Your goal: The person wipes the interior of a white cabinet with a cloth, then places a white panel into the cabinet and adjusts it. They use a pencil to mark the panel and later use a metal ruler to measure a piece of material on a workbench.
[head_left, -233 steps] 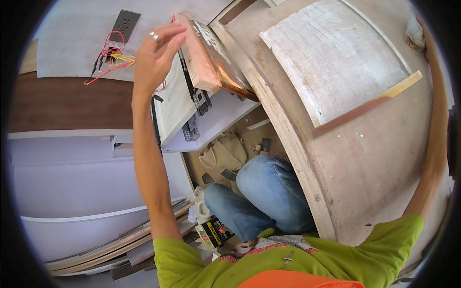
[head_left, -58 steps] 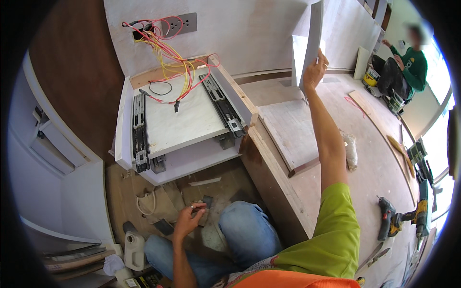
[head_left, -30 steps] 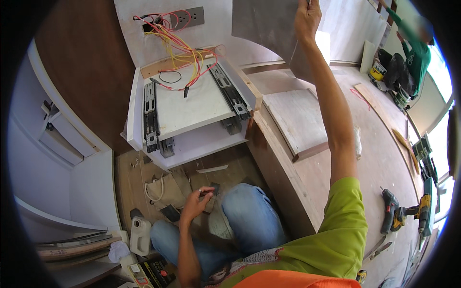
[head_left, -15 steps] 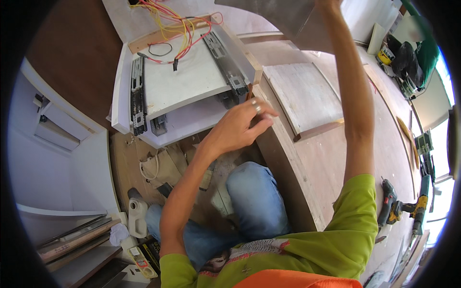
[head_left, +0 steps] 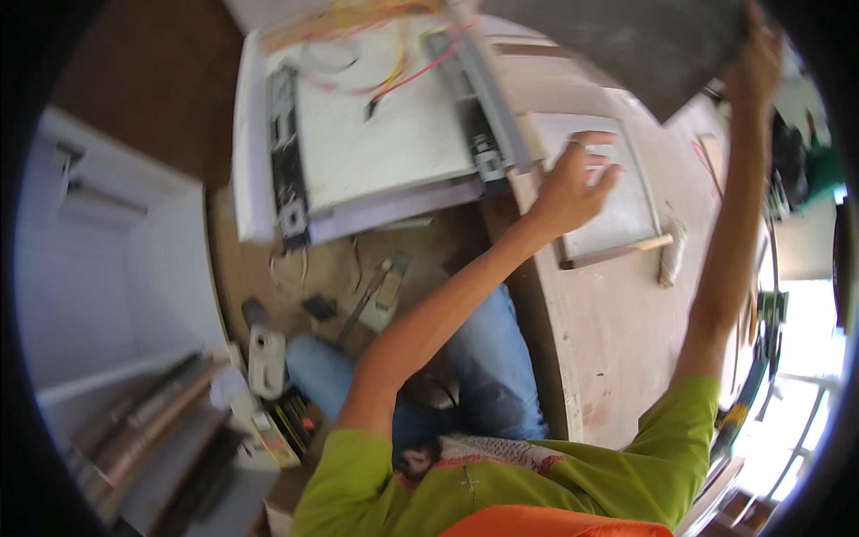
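Observation:
At the upper right my right hand (head_left: pixel 756 63) grips the edge of a dark grey flat sheet (head_left: pixel 635 54), whose rest runs out past the top of the picture. Its fingers are partly blurred. My left hand (head_left: pixel 577 192), a ring on one finger, hovers over a white wooden panel with a low wooden edge (head_left: pixel 617 210). That hand is empty, with its fingers loosely bent and apart. To its left stands a white cabinet box (head_left: pixel 385 134) with black metal drawer slides (head_left: pixel 288 161) on both sides. Red and yellow wires (head_left: pixel 412 76) lie across its top.
A long wooden board edge (head_left: pixel 555 358) runs beside my knee. On the floor lie tools and scraps (head_left: pixel 380 291) and a white plastic jug (head_left: pixel 267 362). Stacked boards (head_left: pixel 152 430) fill the lower left. A rolled whitish item (head_left: pixel 671 255) rests on the pinkish wooden surface (head_left: pixel 617 358).
My left hand has moved right, from the cabinet's corner to above the white panel. My right hand and the grey sheet have shifted right. The view has swung too, and is blurred.

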`<state>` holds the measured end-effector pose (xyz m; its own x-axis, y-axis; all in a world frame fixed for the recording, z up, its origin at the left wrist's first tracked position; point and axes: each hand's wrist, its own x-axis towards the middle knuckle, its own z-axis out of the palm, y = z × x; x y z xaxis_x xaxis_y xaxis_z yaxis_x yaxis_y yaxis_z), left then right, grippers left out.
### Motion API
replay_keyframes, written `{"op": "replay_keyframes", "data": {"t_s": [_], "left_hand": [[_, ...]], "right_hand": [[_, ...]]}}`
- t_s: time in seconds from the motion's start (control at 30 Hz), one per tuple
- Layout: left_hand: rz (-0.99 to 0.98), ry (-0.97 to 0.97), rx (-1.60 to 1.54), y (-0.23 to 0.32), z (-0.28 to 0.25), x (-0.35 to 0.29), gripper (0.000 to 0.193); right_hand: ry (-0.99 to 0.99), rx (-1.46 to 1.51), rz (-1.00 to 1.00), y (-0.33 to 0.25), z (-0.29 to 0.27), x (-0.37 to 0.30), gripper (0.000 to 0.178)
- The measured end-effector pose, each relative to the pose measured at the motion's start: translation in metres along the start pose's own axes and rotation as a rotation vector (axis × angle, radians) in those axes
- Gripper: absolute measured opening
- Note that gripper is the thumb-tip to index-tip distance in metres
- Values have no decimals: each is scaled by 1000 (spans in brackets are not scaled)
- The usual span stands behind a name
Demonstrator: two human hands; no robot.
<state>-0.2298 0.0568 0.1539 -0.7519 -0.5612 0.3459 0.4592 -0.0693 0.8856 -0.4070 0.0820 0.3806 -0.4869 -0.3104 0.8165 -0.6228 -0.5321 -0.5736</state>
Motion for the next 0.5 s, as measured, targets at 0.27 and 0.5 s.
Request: {"op": "replay_keyframes", "data": {"t_s": [0.27, 0.5], "left_hand": [[310, 109, 124, -52, 26, -12, 48], [427, 208, 174, -39, 14, -19, 39]], "right_hand": [[-293, -189, 285, 94, 5, -94, 46], [-570, -273, 445, 149, 31, -138, 48]]}}
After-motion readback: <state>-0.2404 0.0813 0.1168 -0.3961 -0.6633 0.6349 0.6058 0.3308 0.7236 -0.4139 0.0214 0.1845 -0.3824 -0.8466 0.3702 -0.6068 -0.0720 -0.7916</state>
